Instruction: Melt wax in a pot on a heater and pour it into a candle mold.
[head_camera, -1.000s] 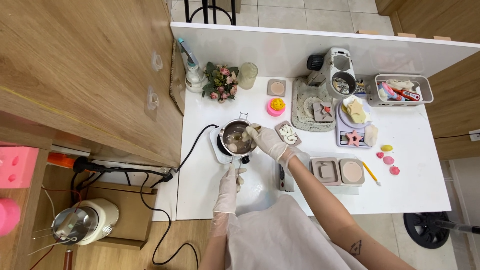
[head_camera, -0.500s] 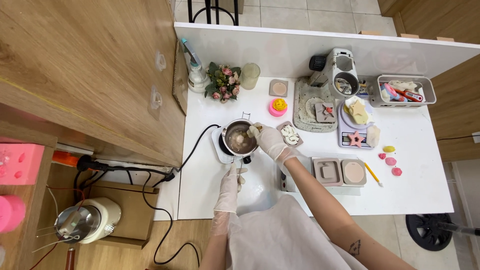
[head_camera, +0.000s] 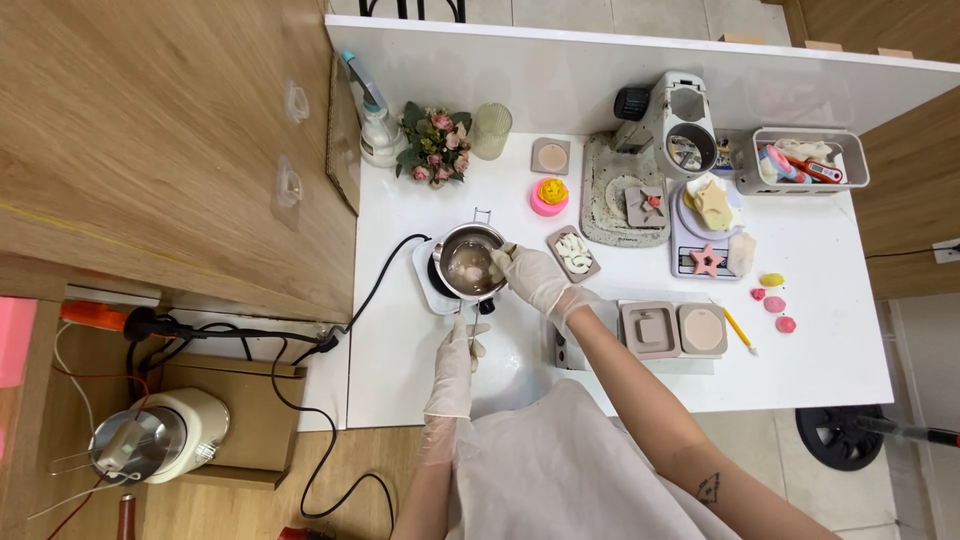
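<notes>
Right now the left hand (head_camera: 455, 358), gloved, has its fingers wrapped around the handle of the small metal pot (head_camera: 468, 263), which sits on a white hotplate (head_camera: 428, 285) on the white tabletop (head_camera: 820, 330). Beside the pot's right rim, the gloved right hand (head_camera: 533, 278) reaches over the pot with fingers curled; whether they grip anything I cannot tell. Just right of the pot lies a grey tray of white pieces (head_camera: 574, 253). Behind the pot stands a pink and yellow candle (head_camera: 550, 195).
</notes>
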